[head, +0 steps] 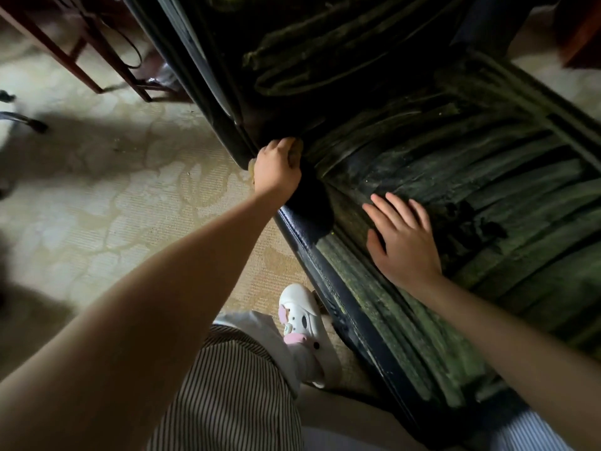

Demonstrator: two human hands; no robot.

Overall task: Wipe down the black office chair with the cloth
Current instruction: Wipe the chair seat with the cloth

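The black office chair (422, 131) fills the upper right, its worn seat (520, 222) and backrest cracked and greenish. My left hand (276, 170) grips a small pale cloth (252, 166) at the joint where the backrest meets the seat's left edge; only slivers of the cloth show around my fingers. My right hand (401, 237) lies flat on the seat with its fingers spread, holding nothing.
A pale patterned carpet (113, 190) covers the floor on the left. Dark wooden furniture legs (97, 60) stand at the top left. My foot in a white clog (302, 323) is beside the seat's padded edge (325, 271). Another chair's caster (35, 125) shows at the far left.
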